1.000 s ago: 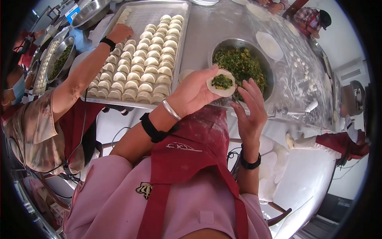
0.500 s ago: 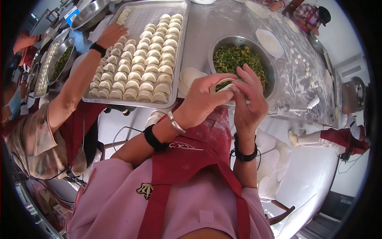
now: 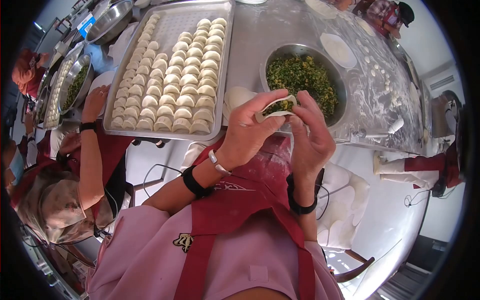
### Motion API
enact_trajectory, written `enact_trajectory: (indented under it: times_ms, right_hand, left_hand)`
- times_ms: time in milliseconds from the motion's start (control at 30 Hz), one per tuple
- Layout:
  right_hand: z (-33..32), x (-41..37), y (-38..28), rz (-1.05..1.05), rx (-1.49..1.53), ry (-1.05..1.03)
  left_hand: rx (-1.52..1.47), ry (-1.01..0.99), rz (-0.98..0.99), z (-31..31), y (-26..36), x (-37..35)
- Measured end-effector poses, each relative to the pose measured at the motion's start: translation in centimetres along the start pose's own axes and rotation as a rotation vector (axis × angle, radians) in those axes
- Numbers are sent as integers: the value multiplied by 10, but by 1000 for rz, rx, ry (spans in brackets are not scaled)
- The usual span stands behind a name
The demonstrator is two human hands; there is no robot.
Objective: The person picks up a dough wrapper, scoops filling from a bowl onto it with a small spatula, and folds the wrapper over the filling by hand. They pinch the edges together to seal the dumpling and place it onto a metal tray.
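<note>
Between my two hands is a dumpling (image 3: 273, 115), its round wrapper folded partly over a green and yellow filling that still shows in the gap. My left hand (image 3: 250, 131) pinches the wrapper's left side between thumb and fingers. On the other side, my right hand (image 3: 312, 127) presses the edge together with thumb and fingertips. Just behind my hands stands a steel bowl (image 3: 342, 100) of chopped green and yellow filling (image 3: 300, 77). A stack of flat round wrappers (image 3: 236, 96) lies left of the bowl, partly hidden by my left hand.
A metal tray (image 3: 169, 25) with rows of folded dumplings (image 3: 182, 97) sits at the left. Beside it, a co-worker's hand (image 3: 96, 102) is near white wrappers. The floured steel table (image 3: 357, 112) holds a white plate-like stack (image 3: 338, 50) and small dough pieces (image 3: 376, 71).
The dumpling in my hands has turned so its filling shows more. The co-worker's arm has drawn back from the tray to its left side, leaving added dumplings in the far-left row.
</note>
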State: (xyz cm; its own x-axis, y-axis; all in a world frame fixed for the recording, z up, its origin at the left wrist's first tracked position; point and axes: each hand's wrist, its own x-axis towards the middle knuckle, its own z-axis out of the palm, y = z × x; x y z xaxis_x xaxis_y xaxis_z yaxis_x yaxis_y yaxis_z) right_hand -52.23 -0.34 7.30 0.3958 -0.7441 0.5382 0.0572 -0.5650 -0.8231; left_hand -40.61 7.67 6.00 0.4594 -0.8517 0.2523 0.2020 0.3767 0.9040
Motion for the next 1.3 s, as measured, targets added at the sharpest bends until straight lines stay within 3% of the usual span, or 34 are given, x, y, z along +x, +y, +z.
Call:
enact_trajectory:
  times_ms: [67,233,433,567,867,967,1067,1167,1300]
  right_hand:
    - [2,1,1,-74,-59,-37]
    - [2,2,-2,14,-26,-1]
    - [6,0,4,-33,-54,-59]
    - [1,2,0,-11,-102,-93]
    - [3,11,5,-1,29,-151]
    - [5,14,7,219,198,-112]
    - [12,19,3,284,453,10]
    - [8,19,-10,277,293,13]
    - [12,5,-3,292,364,97]
  left_hand:
    - [61,0,-1,-1,-1,0]
    - [-104,57,-100,3,6,-2]
    - [59,4,-89,-1,4,-3]
    - [-25,-4,-109,-2,2,-3]
    - [-108,-22,-166,0,7,-3]
    - [-80,-27,-203,-4,8,2]
    - [-156,0,-194,-3,4,7]
    - [-294,29,-140,1,3,12]
    - [-326,91,-84,8,5,9]
